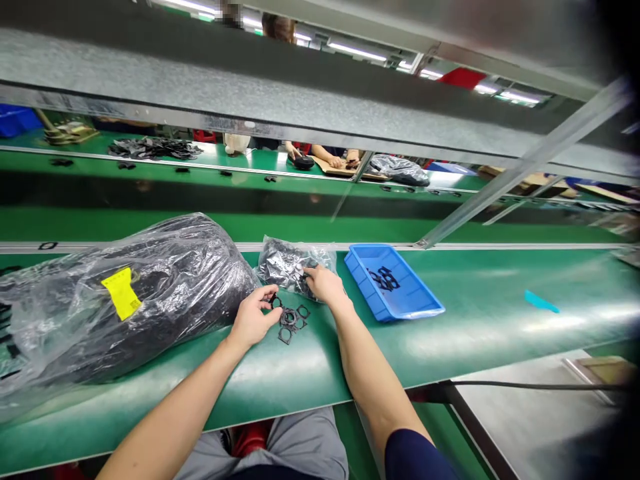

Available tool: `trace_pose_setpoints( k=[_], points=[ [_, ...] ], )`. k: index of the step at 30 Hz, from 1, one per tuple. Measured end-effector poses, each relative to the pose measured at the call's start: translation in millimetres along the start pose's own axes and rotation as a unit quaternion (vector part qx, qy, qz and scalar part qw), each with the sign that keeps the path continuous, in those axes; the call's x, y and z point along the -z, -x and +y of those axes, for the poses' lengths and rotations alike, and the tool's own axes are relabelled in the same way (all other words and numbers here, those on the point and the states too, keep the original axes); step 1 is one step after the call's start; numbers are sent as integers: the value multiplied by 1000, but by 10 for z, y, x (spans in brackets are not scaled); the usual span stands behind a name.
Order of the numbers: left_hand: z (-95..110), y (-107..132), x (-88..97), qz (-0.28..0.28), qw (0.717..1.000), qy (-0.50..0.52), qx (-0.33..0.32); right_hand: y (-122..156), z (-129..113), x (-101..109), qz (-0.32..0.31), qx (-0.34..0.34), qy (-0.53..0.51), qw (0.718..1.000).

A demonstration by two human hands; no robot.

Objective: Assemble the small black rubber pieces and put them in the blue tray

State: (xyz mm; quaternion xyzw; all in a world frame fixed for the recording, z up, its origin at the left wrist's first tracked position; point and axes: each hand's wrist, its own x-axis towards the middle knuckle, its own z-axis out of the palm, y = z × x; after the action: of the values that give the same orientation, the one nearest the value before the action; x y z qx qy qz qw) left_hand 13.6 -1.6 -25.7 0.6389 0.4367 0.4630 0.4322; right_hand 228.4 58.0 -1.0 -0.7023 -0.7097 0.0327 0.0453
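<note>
My left hand (254, 317) is closed on a black ring-shaped part (275, 302), pinched between thumb and fingers. Just below and right of it, a small pile of black ring-shaped parts (289, 319) lies on the green bench (310, 367). At the opening of a small clear plastic bag (280, 261) full of dark pieces, my right hand (325, 283) has its fingers curled. Whatever lies between those fingertips is too small to make out. To the right stands a blue tray (415, 297) holding several black parts (384, 279).
A large clear bag (200, 280) of dark goods with a yellow label (121, 293) fills the left side. Blue tape (542, 302) lies at the right. A slanted metal post (520, 163) rises behind the tray. Across the line, a co-worker's hands (330, 158) are at another bench.
</note>
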Motion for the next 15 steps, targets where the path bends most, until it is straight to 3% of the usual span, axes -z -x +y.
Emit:
trace_pose_setpoints(
  k=[7, 15],
  points=[
    [-10, 1, -10, 17, 999, 43, 6, 38, 198, -102, 1, -22, -26, 999],
    [-45, -14, -18, 29, 998, 35, 46, 33, 181, -144, 14, -16, -68, 997]
  ],
)
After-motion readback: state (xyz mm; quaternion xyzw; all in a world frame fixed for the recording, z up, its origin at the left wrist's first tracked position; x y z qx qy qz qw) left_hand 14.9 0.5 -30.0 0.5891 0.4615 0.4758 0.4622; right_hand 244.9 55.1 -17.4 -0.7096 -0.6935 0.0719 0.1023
